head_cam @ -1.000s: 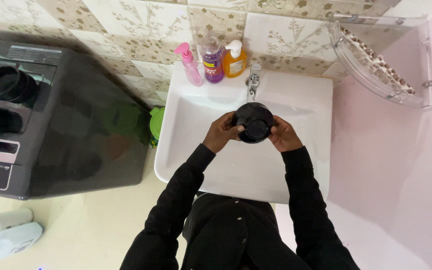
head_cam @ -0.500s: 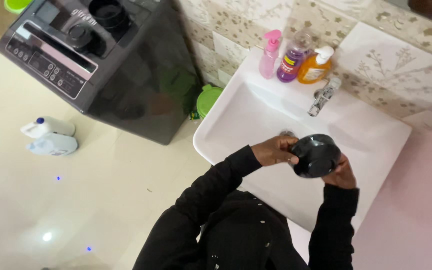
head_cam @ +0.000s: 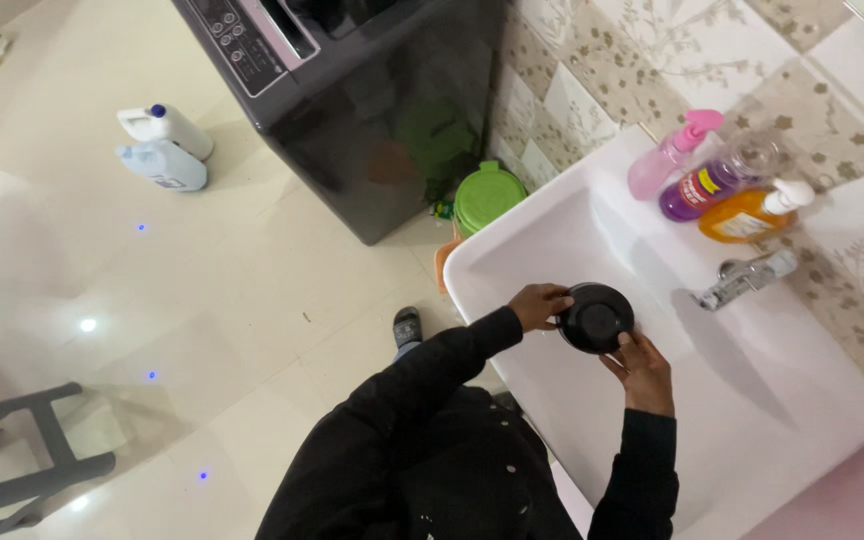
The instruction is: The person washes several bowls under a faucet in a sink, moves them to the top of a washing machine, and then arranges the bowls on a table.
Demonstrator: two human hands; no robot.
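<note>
Washer, dark, stands left of the white basin w/ three pump bottles on its back ledge by the tap. I've got the black bowl over the basin, both hands curled on its rim: left hand at one side, right hand under. I reckon it's mid-wash; next calls for turning it under the spout w/ a firm grip.

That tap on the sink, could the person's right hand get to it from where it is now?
Probably yes: the right hand holds the black bowl, and only bare basin lies between it and the tap.
</note>
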